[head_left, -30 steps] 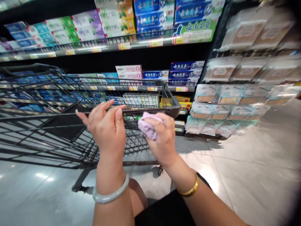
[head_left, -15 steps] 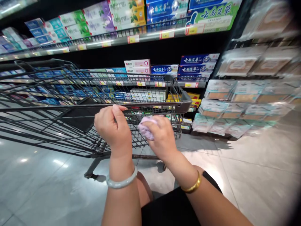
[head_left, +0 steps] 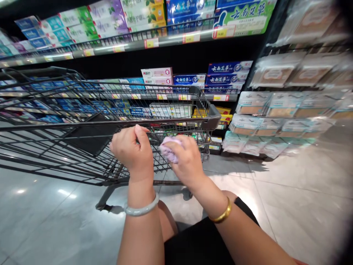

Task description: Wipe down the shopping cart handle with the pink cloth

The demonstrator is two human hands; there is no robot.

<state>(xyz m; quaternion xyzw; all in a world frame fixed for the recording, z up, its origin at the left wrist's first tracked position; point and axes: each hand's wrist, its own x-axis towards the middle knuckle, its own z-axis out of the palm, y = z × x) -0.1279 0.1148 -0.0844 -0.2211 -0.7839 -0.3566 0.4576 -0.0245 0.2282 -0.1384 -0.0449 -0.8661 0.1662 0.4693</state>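
mid-frame the right hand (head_left: 187,160) was clutching a scrunched lilac cloth (head_left: 169,150) by the shopping cart (head_left: 211,118), left hand (head_left: 132,151) bent in nearby, couldn't tell its grip

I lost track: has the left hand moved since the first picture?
Yes, lower against the shopping cart's top rail: the left hand first had fingers above it; now it shows just below.

Right grip (head_left: 188,161) partly hides the lilac cloth (head_left: 168,148).
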